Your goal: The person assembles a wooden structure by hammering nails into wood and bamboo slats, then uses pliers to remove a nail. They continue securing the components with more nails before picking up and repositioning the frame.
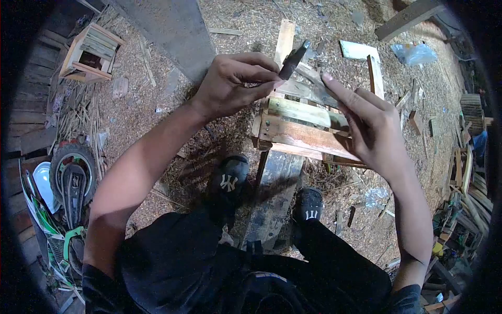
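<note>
My right hand (374,118) is wrapped round the pale wooden handle of a hammer, its index finger stretched along the handle. The dark metal hammer head (295,60) points up and away, right beside the fingertips of my left hand (238,81). That left hand is closed in a pinch; what sits between its fingers, if anything, is too small to make out. Below both hands lies a slatted wooden frame (308,132), with nail or screw heads showing near its left end. It rests on a worn wooden bench (274,183) between my feet.
Wood shavings and scraps cover the ground (172,31). A small wooden box (94,52) stands at the far left, above a motorbike wheel (73,172). A grey plank (162,34) slants in from the top. A plastic bag (413,54) and a log (472,112) lie to the right.
</note>
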